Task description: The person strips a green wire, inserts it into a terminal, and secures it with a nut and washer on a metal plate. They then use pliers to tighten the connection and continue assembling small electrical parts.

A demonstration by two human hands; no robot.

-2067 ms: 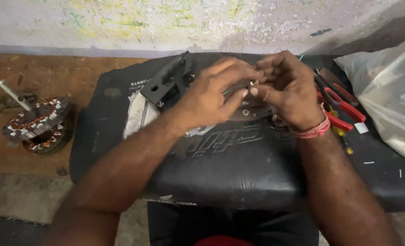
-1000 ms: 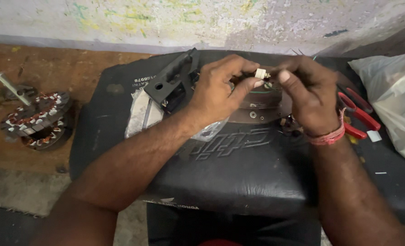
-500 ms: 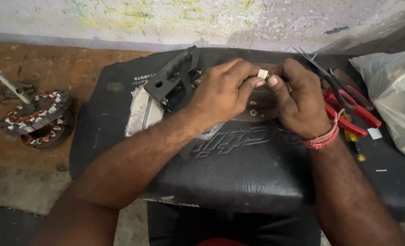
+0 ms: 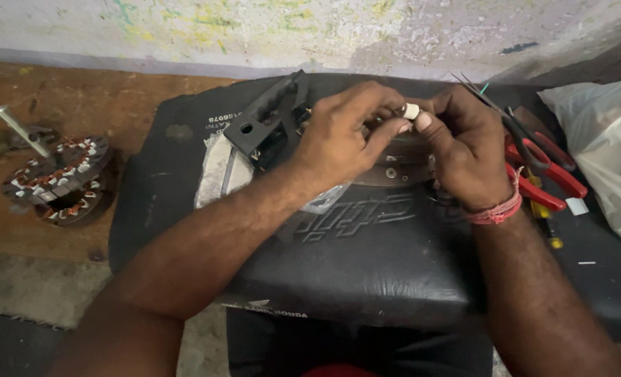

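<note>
Barely shifted since 0.5 s ago, both hands stay locked together: small white cylindrical piece (image 4: 411, 110) pinched between left hand (image 4: 345, 139) and right hand (image 4: 464, 150), above the black padded seat (image 4: 366, 258); red-handled pliers (image 4: 544, 174) just beside the right wrist.

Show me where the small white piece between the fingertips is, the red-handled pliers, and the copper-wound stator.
small white piece (image 4: 411, 111), head view, its pale end showing between the fingertips.
red-handled pliers (image 4: 560, 177), head view, on a red handle.
copper-wound stator (image 4: 60, 174), head view, on its ring of windings.
</note>
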